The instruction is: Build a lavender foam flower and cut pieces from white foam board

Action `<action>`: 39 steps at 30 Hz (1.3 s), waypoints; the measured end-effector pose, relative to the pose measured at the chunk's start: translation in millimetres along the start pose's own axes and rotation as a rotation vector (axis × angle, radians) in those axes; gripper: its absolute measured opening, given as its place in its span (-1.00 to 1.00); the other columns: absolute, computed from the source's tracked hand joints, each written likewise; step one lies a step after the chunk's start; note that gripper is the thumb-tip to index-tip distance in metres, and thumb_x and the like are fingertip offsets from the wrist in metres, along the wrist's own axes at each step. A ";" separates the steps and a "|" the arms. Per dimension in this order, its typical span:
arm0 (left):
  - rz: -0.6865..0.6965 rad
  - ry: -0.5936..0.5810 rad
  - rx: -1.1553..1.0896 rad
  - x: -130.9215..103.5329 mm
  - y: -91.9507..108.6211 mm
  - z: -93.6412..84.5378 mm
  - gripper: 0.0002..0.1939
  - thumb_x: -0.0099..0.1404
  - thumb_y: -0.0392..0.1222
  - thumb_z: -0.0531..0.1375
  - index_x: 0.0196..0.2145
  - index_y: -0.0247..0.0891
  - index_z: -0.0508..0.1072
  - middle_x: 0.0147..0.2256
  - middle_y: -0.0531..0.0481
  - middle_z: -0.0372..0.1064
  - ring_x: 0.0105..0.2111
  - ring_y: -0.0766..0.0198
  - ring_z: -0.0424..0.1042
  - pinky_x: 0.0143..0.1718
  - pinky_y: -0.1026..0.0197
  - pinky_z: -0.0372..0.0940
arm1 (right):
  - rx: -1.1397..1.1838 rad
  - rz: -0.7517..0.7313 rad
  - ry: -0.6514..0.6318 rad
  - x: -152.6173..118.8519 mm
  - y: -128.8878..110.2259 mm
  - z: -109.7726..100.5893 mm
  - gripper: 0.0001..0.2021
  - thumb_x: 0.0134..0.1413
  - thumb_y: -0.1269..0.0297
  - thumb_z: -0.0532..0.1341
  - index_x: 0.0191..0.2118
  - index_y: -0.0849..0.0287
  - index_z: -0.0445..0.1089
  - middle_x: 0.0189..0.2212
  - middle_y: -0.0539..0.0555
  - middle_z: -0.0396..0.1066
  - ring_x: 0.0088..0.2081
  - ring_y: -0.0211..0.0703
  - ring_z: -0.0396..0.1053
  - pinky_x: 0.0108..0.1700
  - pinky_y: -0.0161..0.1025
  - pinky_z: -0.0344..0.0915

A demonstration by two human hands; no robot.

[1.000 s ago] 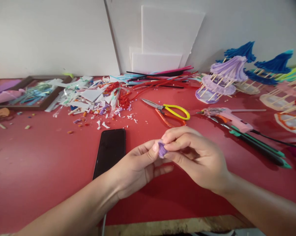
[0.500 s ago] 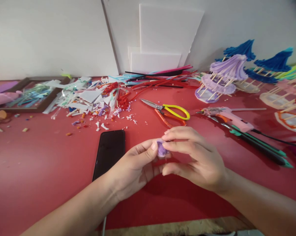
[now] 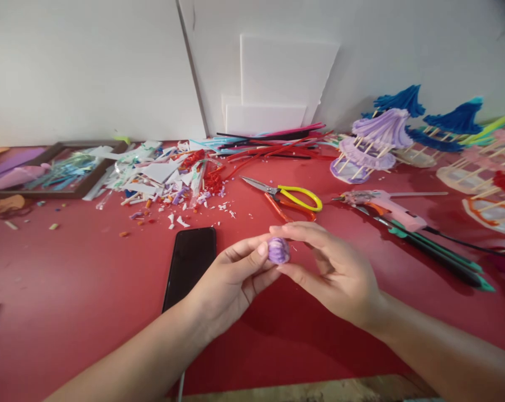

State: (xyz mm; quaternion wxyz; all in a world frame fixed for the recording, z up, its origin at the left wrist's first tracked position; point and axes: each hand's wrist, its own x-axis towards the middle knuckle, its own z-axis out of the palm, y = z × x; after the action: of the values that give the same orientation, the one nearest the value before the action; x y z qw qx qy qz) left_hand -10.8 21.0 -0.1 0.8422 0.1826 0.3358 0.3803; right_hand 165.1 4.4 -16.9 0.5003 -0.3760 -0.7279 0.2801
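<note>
A small round purple piece (image 3: 278, 250) with ridges is held up over the red table (image 3: 122, 279). My left hand (image 3: 231, 276) pinches its left side between thumb and fingers. Around its right side curves my right hand (image 3: 336, 268), thumb tip near the lower edge and fingers arched above. Whether those right fingertips press on the piece is hard to tell. Just behind the hands lie scissors (image 3: 296, 196) with one yellow and one orange handle. A black phone (image 3: 191, 259) rests beside my left hand.
A pink glue gun (image 3: 399, 211) and a black-green tool (image 3: 441, 248) lie at right. Behind them stand small purple (image 3: 382, 129) and blue (image 3: 456, 116) roofed models. Scraps (image 3: 164, 173) and pipe cleaners (image 3: 273, 139) lie at the back, left of a white board (image 3: 288, 70).
The purple piece has been turned, so its ridged side now shows. My right thumb and fingers have closed in around it. The view has tilted slightly up.
</note>
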 end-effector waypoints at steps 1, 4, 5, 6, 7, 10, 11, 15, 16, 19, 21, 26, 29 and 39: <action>-0.010 0.000 0.004 -0.3 -0.2 -0.1 -0.82 0.07 -0.34 0.38 -0.30 -0.31 0.58 -0.34 0.02 0.55 -0.36 0.40 0.51 -0.26 0.40 0.43 | 0.045 0.012 0.004 -0.4 0.3 0.6 -0.43 0.06 0.47 0.28 0.17 -0.02 0.18 0.06 0.08 0.38 0.07 -0.16 0.35 0.12 -0.15 0.34; -0.034 -0.031 0.009 -1.1 -1.8 -0.5 -0.84 0.09 -0.37 0.37 -0.31 -0.32 0.58 -0.38 0.03 0.55 -0.41 0.43 0.50 -0.29 0.41 0.45 | 0.171 0.032 0.003 -1.1 0.9 2.6 -0.30 0.05 0.47 0.29 0.25 -0.09 0.04 0.05 0.06 0.40 0.10 -0.14 0.34 0.12 -0.11 0.35; -0.041 -0.042 0.008 -1.2 -2.4 -0.8 -0.85 0.10 -0.37 0.36 -0.31 -0.33 0.58 -0.38 0.04 0.54 -0.42 0.44 0.50 -0.29 0.41 0.44 | 0.194 0.042 0.004 -1.0 1.0 3.0 -0.30 0.06 0.48 0.28 0.25 -0.11 0.04 0.02 0.05 0.42 0.08 -0.15 0.36 0.10 -0.11 0.37; -0.048 -0.048 0.003 -1.1 -3.0 -1.0 -0.87 0.12 -0.38 0.34 -0.31 -0.35 0.58 -0.39 0.03 0.54 -0.43 0.45 0.50 -0.29 0.42 0.44 | 0.203 0.055 0.010 -0.7 1.0 3.0 -0.34 0.07 0.47 0.27 0.24 -0.12 0.08 0.00 0.04 0.45 0.06 -0.15 0.39 0.07 -0.12 0.39; -0.056 -0.048 -0.003 -0.7 -3.4 -1.3 -0.88 0.13 -0.39 0.33 -0.31 -0.36 0.58 -0.39 0.03 0.54 -0.42 0.46 0.50 -0.29 0.44 0.44 | 0.196 0.069 0.017 0.0 1.1 2.6 -0.40 0.08 0.47 0.26 0.20 -0.12 0.15 -0.03 0.04 0.46 0.03 -0.15 0.42 0.04 -0.14 0.41; -0.084 -0.028 -0.028 1.2 -3.3 -1.9 -0.91 0.16 -0.42 0.30 -0.33 -0.38 0.57 -0.40 0.02 0.53 -0.42 0.46 0.50 -0.30 0.48 0.42 | 0.109 0.091 0.009 3.4 2.3 -0.1 -0.64 0.10 0.41 0.27 0.02 -0.03 0.40 -0.07 0.06 0.49 -0.07 -0.14 0.48 -0.04 -0.18 0.47; -0.087 -0.014 -0.033 2.0 -2.9 -2.2 -0.92 0.17 -0.43 0.29 -0.34 -0.37 0.57 -0.41 0.02 0.52 -0.42 0.47 0.50 -0.31 0.48 0.42 | 0.072 0.084 -0.004 4.8 3.0 -1.3 -0.68 0.09 0.39 0.28 -0.02 -0.01 0.43 -0.07 0.07 0.50 -0.08 -0.13 0.48 -0.04 -0.17 0.47; -0.071 0.030 -0.018 3.0 -2.0 -3.2 -0.89 0.18 -0.43 0.28 -0.30 -0.34 0.55 -0.39 0.01 0.51 -0.43 0.45 0.50 -0.29 0.42 0.44 | -0.018 0.063 -0.037 8.3 5.1 -5.1 -0.65 0.06 0.35 0.30 0.01 0.02 0.43 -0.06 0.10 0.46 -0.07 -0.10 0.46 -0.02 -0.14 0.46; -0.068 0.026 -0.005 2.4 -2.3 -3.2 -0.87 0.17 -0.42 0.29 -0.28 -0.32 0.54 -0.38 0.01 0.51 -0.42 0.43 0.50 -0.29 0.39 0.44 | -0.023 0.066 -0.040 8.3 5.3 -5.4 -0.66 0.08 0.35 0.28 0.01 0.01 0.43 -0.07 0.10 0.45 -0.08 -0.12 0.46 -0.01 -0.13 0.45; -0.043 -0.007 0.026 -0.7 -4.1 -1.7 -0.81 0.14 -0.36 0.34 -0.24 -0.30 0.51 -0.33 -0.01 0.50 -0.34 0.39 0.50 -0.24 0.34 0.44 | -0.005 0.082 -0.042 6.6 5.6 -5.1 -0.67 0.14 0.36 0.21 0.03 0.01 0.40 -0.08 0.09 0.40 -0.08 -0.16 0.43 0.02 -0.15 0.41; -0.007 -0.031 0.030 -3.0 -5.2 -0.1 -0.77 0.13 -0.31 0.36 -0.22 -0.30 0.50 -0.27 -0.02 0.49 -0.29 0.38 0.49 -0.17 0.33 0.41 | 0.021 0.081 -0.036 5.4 5.7 -4.4 -0.65 0.15 0.38 0.20 0.06 0.00 0.35 -0.07 0.07 0.40 -0.05 -0.17 0.40 0.02 -0.18 0.39; 0.029 -0.085 0.045 -3.6 -4.9 0.1 -0.82 0.19 -0.29 0.31 -0.21 -0.31 0.49 -0.26 0.00 0.46 -0.25 0.40 0.46 -0.11 0.31 0.37 | 0.037 0.013 -0.108 5.1 5.0 -4.7 -0.68 0.14 0.39 0.22 0.02 0.03 0.35 -0.12 0.06 0.42 -0.05 -0.18 0.37 0.02 -0.19 0.35; 0.021 -0.119 0.038 -1.4 -4.5 -2.8 -0.80 0.19 -0.30 0.31 -0.20 -0.28 0.49 -0.28 0.04 0.46 -0.29 0.42 0.46 -0.15 0.32 0.38 | -0.029 -0.016 -0.139 6.1 4.2 -6.5 -0.65 0.13 0.40 0.22 0.06 0.07 0.34 -0.06 0.09 0.40 -0.01 -0.17 0.35 0.05 -0.19 0.32; 0.008 -0.085 0.052 -2.9 -4.0 0.1 -0.77 0.13 -0.18 0.36 -0.25 -0.30 0.53 -0.33 0.03 0.46 -0.34 0.44 0.43 -0.20 0.36 0.36 | -0.048 -0.079 -0.103 8.3 2.9 -6.2 -0.71 0.14 0.33 0.24 0.00 0.07 0.37 -0.17 0.09 0.47 -0.12 -0.16 0.42 -0.07 -0.18 0.40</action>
State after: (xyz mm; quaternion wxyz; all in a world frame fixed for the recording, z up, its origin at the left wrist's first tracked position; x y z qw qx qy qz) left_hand -10.1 16.2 -1.0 0.8493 0.2217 0.3086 0.3665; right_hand 170.0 13.1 -12.7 0.4637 -0.3438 -0.7735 0.2618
